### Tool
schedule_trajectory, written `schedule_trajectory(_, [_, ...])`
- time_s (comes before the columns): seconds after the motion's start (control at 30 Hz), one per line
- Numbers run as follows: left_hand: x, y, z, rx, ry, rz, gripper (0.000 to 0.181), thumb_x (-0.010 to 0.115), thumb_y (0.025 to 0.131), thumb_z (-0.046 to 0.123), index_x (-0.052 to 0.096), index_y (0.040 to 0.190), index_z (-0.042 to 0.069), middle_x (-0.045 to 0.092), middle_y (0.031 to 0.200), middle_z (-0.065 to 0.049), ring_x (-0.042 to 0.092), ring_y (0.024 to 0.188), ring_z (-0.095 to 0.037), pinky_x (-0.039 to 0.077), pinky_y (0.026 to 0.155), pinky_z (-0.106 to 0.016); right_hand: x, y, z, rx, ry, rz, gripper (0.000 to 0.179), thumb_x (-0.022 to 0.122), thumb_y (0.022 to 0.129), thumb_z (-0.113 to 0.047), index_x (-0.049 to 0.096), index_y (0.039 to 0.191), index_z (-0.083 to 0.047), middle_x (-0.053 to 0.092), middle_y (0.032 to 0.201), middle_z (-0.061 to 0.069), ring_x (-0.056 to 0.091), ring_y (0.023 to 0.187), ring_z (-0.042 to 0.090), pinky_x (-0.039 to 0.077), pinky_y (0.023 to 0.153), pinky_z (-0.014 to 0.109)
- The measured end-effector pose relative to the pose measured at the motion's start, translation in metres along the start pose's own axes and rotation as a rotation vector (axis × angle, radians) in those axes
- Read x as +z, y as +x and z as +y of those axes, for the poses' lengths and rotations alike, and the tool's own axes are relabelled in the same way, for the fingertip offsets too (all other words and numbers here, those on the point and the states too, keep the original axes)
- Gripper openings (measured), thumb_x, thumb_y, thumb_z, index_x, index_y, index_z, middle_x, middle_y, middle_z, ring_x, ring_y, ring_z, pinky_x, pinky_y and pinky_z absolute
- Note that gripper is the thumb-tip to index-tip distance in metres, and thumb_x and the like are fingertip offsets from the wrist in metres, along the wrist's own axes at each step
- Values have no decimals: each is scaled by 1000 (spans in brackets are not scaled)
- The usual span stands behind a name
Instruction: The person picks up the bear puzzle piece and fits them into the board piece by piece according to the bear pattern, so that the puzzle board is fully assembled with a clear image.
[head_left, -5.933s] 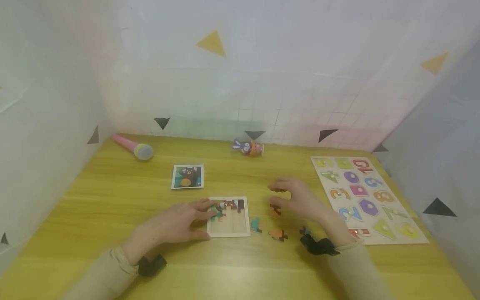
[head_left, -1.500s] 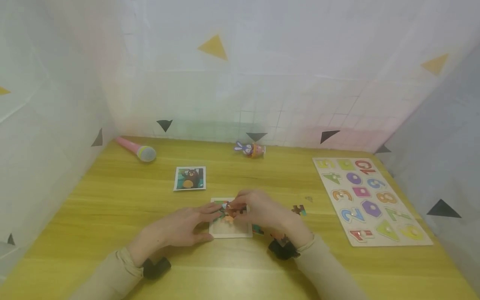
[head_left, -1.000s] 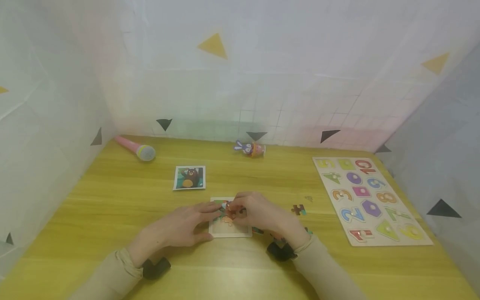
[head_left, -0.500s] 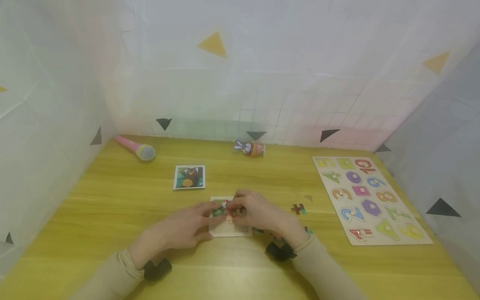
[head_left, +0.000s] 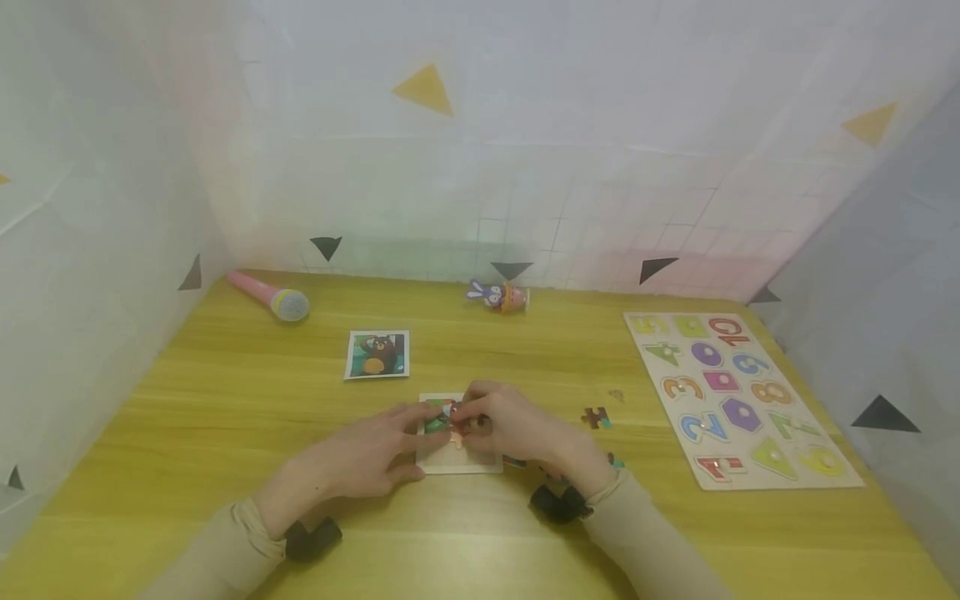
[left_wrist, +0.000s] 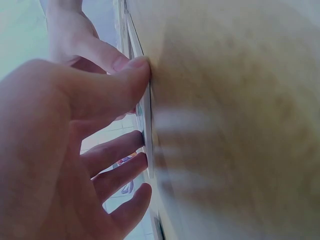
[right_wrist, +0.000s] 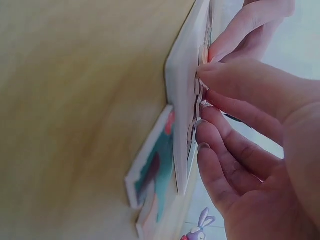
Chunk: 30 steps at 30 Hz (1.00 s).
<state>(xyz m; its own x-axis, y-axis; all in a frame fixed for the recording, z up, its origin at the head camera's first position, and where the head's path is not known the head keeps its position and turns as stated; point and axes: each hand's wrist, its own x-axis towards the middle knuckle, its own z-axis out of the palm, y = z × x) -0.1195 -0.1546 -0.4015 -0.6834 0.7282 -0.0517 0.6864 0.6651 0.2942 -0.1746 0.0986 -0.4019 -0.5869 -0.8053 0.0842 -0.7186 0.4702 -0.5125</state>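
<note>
A pale beige, long cloth sleeve (head_left: 217, 546) covers the left forearm, its soft fabric gathered into creases round a loose cuff (head_left: 255, 527). A matching beige sleeve (head_left: 648, 537) dresses the right forearm, looking smoother along its length and ending in a narrow hem (head_left: 604, 490). At the left wrist sits a chunky, matt-black wrist-worn piece (head_left: 313, 540) with a blunt end and a curved notch in its upper outline. A similar black, rounded piece (head_left: 558, 503) is worn at the right wrist (the finer details of both are lost in the blur). The left hand (head_left: 371, 450) and right hand (head_left: 517, 423) are bare, with slender fingers.
</note>
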Motion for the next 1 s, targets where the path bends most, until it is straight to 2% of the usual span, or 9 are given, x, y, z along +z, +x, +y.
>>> schedule_trajectory(0.27, [-1, -1, 1, 11, 18, -1, 55, 61, 99, 39, 47, 150, 24, 30, 162, -6, 36, 145, -34, 47, 109, -47, -1, -3, 1, 53, -8, 33, 28, 76, 90, -19, 75, 116, -11, 61, 97, 0, 57, 83, 12, 51, 68, 17])
schedule_trajectory(0.4, [-1, 0, 1, 38, 8, -22, 56, 60, 100, 35, 44, 152, 19, 25, 166, -2, 29, 149, -32, 39, 115, -48, -1, -3, 2, 34, -39, 28, 28, 76, 90, -22, 76, 116, -12, 61, 99, 0, 57, 83, 12, 50, 68, 17])
schedule_trajectory(0.47, [-1, 0, 1, 35, -18, -43, 57, 58, 101, 33, 41, 153, 18, 23, 166, -1, 27, 150, -30, 39, 116, -48, -1, -3, 2, 22, -52, 31, 29, 76, 90, -22, 76, 117, -12, 61, 99, 0, 57, 83, 12, 50, 68, 17])
schedule_trajectory(0.6, [-2, 1, 3, 6, -65, -79, 58, 57, 102, 31, 37, 155, 18, 19, 167, -1, 28, 150, -29, 41, 113, -49, -2, -4, 1, 4, -55, 29, 30, 75, 90, -22, 75, 118, -10, 62, 100, 1, 58, 84, 13, 50, 69, 16])
schedule_trajectory(0.73, [-2, 0, 5, -9, -58, -88, 59, 57, 102, 30, 36, 155, 18, 19, 167, -1, 31, 149, -27, 43, 112, -47, -2, -4, -1, -5, -71, 23, 30, 75, 91, -21, 75, 117, -7, 62, 99, 2, 57, 83, 13, 50, 68, 16])
schedule_trajectory(0.87, [-3, 1, 6, 1, -51, -83, 61, 60, 101, 25, 36, 156, 17, 20, 167, -2, 36, 146, -27, 48, 108, -44, -2, -4, -2, 3, -86, 15, 30, 76, 90, -21, 75, 117, -7, 60, 98, 1, 56, 82, 13, 49, 67, 16])
schedule_trajectory(1.0, [-3, 2, 7, 20, -50, -83, 61, 60, 101, 22, 35, 156, 16, 21, 166, -3, 34, 147, -28, 48, 108, -44, -1, -4, -3, 29, -80, 5, 33, 76, 90, -20, 72, 119, -6, 59, 98, 1, 55, 83, 13, 48, 68, 17])
